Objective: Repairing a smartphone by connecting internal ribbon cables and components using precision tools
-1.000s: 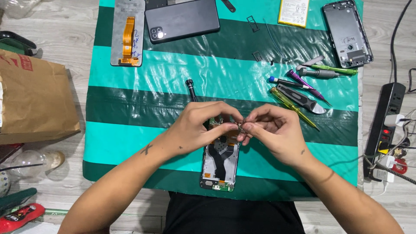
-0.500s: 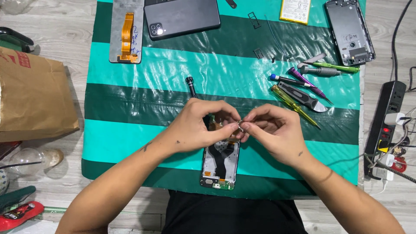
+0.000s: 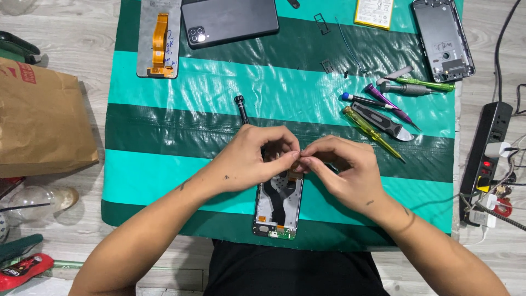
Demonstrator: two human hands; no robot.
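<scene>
Opened phone frame (image 3: 278,205): lies flat on striped mat (image 3: 181,104), light, thin, fragile; hold by its edges. Left hand (image 3: 253,159) and right hand (image 3: 342,170) meet fingertip-to-fingertip above it, possibly pinching a tiny part.

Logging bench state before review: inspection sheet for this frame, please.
Surface: green striped mat on a grey wood floor.
Job's things: opened phone frame under both hands; a tiny part pinched between fingertips, too small to identify.
Clutter: screwdrivers and pry tools, dark phone, screen panel, back cover, battery.
Grippers: left hand and right hand meet fingertip to fingertip.
Cables: power strip with plugs.
Surroundings: brown paper bag.
</scene>
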